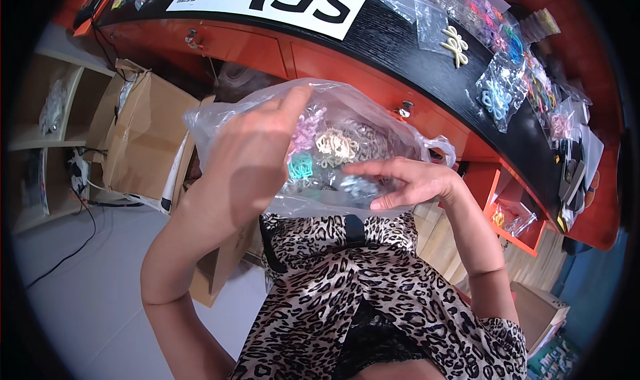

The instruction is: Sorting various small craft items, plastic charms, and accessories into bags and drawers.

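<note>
A large clear plastic bag gapes in front of my body, full of small clear packets of knotted cord pieces. Among them I see a lilac bundle, a cream bundle and a turquoise bundle. My left hand is at the bag's left side, back of the hand up; one finger points toward the far rim, and the other fingers are hidden or smeared. Over the bag's right part, my right hand has thumb and forefinger apart, close to a blurred pale blue bundle.
Beyond the bag is a black-topped table with red drawers. On it lie a white printed sheet, a pale yellow cord knot, a bagged light-blue bundle and several colourful packets. An open cardboard box stands left, beside shelves.
</note>
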`<state>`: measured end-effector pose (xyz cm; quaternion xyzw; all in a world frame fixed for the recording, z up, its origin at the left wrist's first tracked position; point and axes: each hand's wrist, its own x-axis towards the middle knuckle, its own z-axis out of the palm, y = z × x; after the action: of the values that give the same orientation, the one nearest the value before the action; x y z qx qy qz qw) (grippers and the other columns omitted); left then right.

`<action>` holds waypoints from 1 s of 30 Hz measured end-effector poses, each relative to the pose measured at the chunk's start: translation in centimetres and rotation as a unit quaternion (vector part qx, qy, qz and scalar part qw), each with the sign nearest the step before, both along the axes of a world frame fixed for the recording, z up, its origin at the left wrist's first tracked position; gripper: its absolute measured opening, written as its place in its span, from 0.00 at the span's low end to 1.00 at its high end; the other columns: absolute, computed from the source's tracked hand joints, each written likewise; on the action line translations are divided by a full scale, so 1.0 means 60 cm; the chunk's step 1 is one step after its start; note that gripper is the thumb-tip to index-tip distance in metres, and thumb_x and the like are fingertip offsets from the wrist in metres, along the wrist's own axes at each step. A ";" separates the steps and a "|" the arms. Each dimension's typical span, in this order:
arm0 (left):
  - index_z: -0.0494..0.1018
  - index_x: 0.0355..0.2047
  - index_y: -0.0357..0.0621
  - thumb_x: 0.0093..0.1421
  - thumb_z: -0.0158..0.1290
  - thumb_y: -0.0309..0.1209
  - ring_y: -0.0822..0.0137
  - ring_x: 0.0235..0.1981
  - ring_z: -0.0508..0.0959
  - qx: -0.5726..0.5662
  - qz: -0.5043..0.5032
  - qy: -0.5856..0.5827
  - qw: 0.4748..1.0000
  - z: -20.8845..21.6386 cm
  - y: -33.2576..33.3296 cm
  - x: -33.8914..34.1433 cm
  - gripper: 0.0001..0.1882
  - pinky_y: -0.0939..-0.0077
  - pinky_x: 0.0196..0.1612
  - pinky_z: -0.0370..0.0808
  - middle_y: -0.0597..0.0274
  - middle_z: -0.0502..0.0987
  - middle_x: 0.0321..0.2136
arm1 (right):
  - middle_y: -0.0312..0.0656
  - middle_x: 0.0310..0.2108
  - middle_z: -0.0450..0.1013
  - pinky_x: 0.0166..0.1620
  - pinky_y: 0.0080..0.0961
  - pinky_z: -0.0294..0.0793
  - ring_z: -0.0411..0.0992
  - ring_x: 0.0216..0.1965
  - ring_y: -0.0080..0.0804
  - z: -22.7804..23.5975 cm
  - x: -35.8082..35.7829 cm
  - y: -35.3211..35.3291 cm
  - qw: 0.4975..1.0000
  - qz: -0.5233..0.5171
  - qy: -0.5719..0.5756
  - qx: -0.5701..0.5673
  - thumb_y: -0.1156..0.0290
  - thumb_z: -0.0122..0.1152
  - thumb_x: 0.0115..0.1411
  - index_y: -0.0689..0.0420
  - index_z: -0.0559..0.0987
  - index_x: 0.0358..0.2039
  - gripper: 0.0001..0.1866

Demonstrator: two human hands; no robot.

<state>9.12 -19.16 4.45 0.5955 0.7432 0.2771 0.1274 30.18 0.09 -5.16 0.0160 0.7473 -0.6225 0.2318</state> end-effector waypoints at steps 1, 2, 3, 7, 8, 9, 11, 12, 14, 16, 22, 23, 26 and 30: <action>0.66 0.51 0.34 0.46 0.47 0.12 0.38 0.38 0.77 -0.024 0.005 0.024 0.999 0.005 -0.001 -0.001 0.28 0.51 0.39 0.73 0.39 0.77 0.34 | 0.48 0.63 0.67 0.58 0.34 0.69 0.71 0.56 0.38 -0.027 0.004 0.007 0.997 0.042 0.052 0.033 0.56 0.65 0.63 0.60 0.70 0.63 0.32; 0.67 0.50 0.34 0.46 0.47 0.12 0.38 0.38 0.77 -0.050 0.012 0.049 0.998 0.009 -0.002 -0.001 0.27 0.51 0.38 0.73 0.40 0.77 0.34 | 0.48 0.63 0.67 0.58 0.34 0.69 0.71 0.56 0.38 -0.029 -0.003 0.010 0.997 0.042 0.053 0.032 0.56 0.65 0.63 0.60 0.70 0.63 0.32; 0.67 0.50 0.34 0.46 0.47 0.12 0.38 0.38 0.77 -0.051 0.012 0.050 0.997 0.010 -0.003 -0.002 0.27 0.51 0.38 0.73 0.40 0.77 0.34 | 0.48 0.56 0.72 0.56 0.34 0.71 0.74 0.53 0.41 -0.030 -0.014 0.010 0.998 -0.002 -0.049 0.033 0.57 0.65 0.63 0.61 0.71 0.61 0.31; 0.68 0.43 0.35 0.46 0.48 0.13 0.41 0.37 0.78 -0.074 0.012 0.082 0.994 0.013 0.001 -0.003 0.21 0.52 0.38 0.73 0.44 0.77 0.32 | 0.53 0.45 0.77 0.49 0.39 0.75 0.78 0.43 0.45 -0.043 -0.036 -0.028 0.958 -0.158 -0.011 0.239 0.62 0.66 0.59 0.63 0.74 0.54 0.26; 0.68 0.41 0.36 0.46 0.48 0.13 0.41 0.37 0.78 -0.084 0.013 0.086 0.993 0.015 -0.001 -0.003 0.19 0.52 0.38 0.73 0.45 0.77 0.31 | 0.53 0.45 0.76 0.48 0.39 0.75 0.78 0.41 0.46 -0.047 -0.045 -0.044 0.909 -0.203 0.094 0.353 0.65 0.67 0.58 0.63 0.75 0.53 0.25; 0.68 0.41 0.36 0.46 0.48 0.13 0.41 0.37 0.78 -0.085 0.014 0.088 0.992 0.014 -0.002 -0.004 0.19 0.52 0.38 0.73 0.45 0.77 0.31 | 0.55 0.46 0.75 0.46 0.40 0.76 0.77 0.42 0.49 -0.036 -0.059 -0.056 0.892 -0.180 0.113 0.398 0.66 0.68 0.54 0.61 0.73 0.54 0.28; 0.68 0.39 0.37 0.46 0.48 0.13 0.41 0.36 0.78 -0.072 0.023 0.093 0.993 0.015 -0.003 -0.003 0.18 0.52 0.38 0.73 0.46 0.77 0.30 | 0.55 0.49 0.72 0.47 0.40 0.76 0.76 0.44 0.50 -0.053 -0.068 -0.057 0.895 -0.152 0.152 0.390 0.68 0.68 0.54 0.61 0.73 0.54 0.28; 0.68 0.39 0.37 0.46 0.48 0.13 0.41 0.36 0.78 -0.066 0.019 0.095 0.993 0.019 -0.002 -0.002 0.18 0.52 0.38 0.73 0.46 0.77 0.30 | 0.56 0.53 0.70 0.47 0.40 0.77 0.75 0.46 0.51 -0.064 -0.069 -0.053 0.896 -0.123 0.189 0.382 0.70 0.67 0.54 0.60 0.73 0.55 0.27; 0.68 0.40 0.37 0.45 0.49 0.13 0.41 0.37 0.78 -0.072 0.026 0.066 0.995 0.026 -0.005 0.000 0.19 0.51 0.38 0.73 0.45 0.77 0.31 | 0.55 0.51 0.72 0.45 0.39 0.78 0.76 0.45 0.50 -0.059 -0.067 -0.050 0.884 -0.127 0.158 0.421 0.69 0.62 0.60 0.60 0.72 0.55 0.23; 0.68 0.40 0.37 0.46 0.50 0.13 0.40 0.37 0.78 -0.082 0.039 0.065 0.994 0.019 -0.011 -0.005 0.18 0.51 0.38 0.73 0.45 0.77 0.31 | 0.56 0.47 0.74 0.45 0.38 0.78 0.77 0.44 0.51 -0.037 -0.056 -0.046 0.912 -0.155 0.094 0.368 0.65 0.58 0.64 0.60 0.73 0.55 0.21; 0.69 0.39 0.37 0.49 0.57 0.17 0.41 0.35 0.78 -0.105 0.055 0.059 0.991 -0.002 -0.010 -0.006 0.16 0.51 0.37 0.74 0.44 0.77 0.31 | 0.51 0.30 0.79 0.34 0.31 0.78 0.78 0.27 0.42 0.034 0.008 -0.031 0.933 -0.194 0.111 0.282 0.63 0.57 0.67 0.59 0.78 0.48 0.15; 0.69 0.39 0.36 0.50 0.59 0.19 0.41 0.34 0.78 -0.113 0.055 0.065 0.990 -0.007 -0.007 -0.007 0.16 0.51 0.37 0.74 0.44 0.77 0.31 | 0.51 0.30 0.79 0.34 0.31 0.78 0.78 0.27 0.42 0.052 0.014 -0.028 0.929 -0.201 0.115 0.287 0.63 0.57 0.67 0.59 0.78 0.48 0.15; 0.70 0.40 0.36 0.49 0.61 0.21 0.42 0.33 0.79 -0.081 0.033 0.056 0.995 -0.016 0.002 -0.003 0.17 0.52 0.36 0.74 0.45 0.77 0.30 | 0.43 0.37 0.79 0.33 0.21 0.77 0.80 0.31 0.30 0.095 0.037 -0.024 0.947 -0.321 -0.020 -0.017 0.70 0.58 0.67 0.64 0.78 0.45 0.11; 0.71 0.52 0.39 0.49 0.62 0.22 0.43 0.34 0.80 -0.085 0.004 0.048 0.995 -0.033 0.007 0.000 0.27 0.55 0.37 0.76 0.44 0.79 0.33 | 0.46 0.46 0.77 0.47 0.22 0.78 0.77 0.46 0.29 0.111 0.042 0.001 0.848 -0.444 0.285 -0.054 0.81 0.60 0.63 0.65 0.78 0.48 0.12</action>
<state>9.10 -18.77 2.45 0.5924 0.7715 0.1844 0.1412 32.72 0.14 1.51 0.1556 0.6588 -0.6755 -0.2925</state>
